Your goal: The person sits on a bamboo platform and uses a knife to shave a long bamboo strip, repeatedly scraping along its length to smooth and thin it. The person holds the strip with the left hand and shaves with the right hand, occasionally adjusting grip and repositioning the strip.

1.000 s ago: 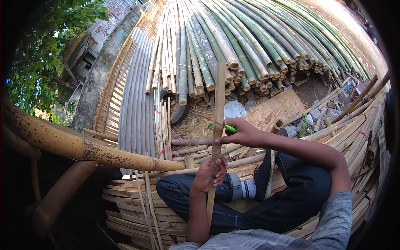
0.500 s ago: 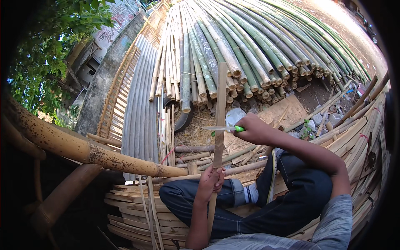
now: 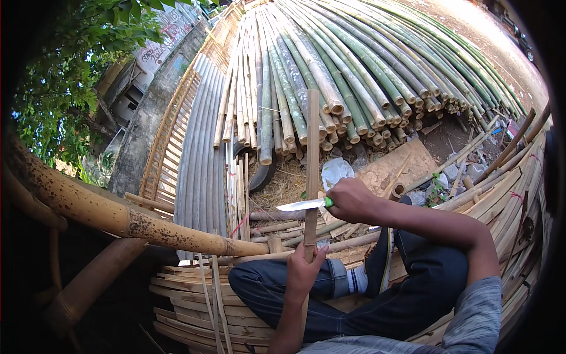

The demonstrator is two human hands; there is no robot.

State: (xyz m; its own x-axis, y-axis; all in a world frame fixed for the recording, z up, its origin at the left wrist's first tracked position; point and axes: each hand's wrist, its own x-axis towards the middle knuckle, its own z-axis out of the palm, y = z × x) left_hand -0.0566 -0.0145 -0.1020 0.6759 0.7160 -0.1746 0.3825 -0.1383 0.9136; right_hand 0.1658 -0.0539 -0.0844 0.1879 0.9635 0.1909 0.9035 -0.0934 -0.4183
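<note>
My left hand [image 3: 303,272] is closed around the lower part of a long, flat bamboo strip [image 3: 312,147], which stands nearly upright in front of me. My right hand [image 3: 352,199] grips the green handle of a knife [image 3: 299,205]. The blade points left and lies across the strip a little above my left hand, at or very near its surface. My right fingers wrap the handle and hide most of it. The strip's lower end runs down past my left forearm, over my crossed legs in dark jeans [image 3: 407,295].
A large stack of bamboo poles [image 3: 354,71] spreads out ahead. Split bamboo slats [image 3: 200,295] form the platform under me. A thick bamboo rail [image 3: 171,233] crosses at left, beside corrugated sheets [image 3: 203,153]. A white plastic bag [image 3: 336,171] and a flat brown board [image 3: 392,165] lie on the ground.
My right hand has brought the knife down along the strip, closer to my left hand. The left hand still holds the strip, its thumb now more spread. The view has shifted slightly.
</note>
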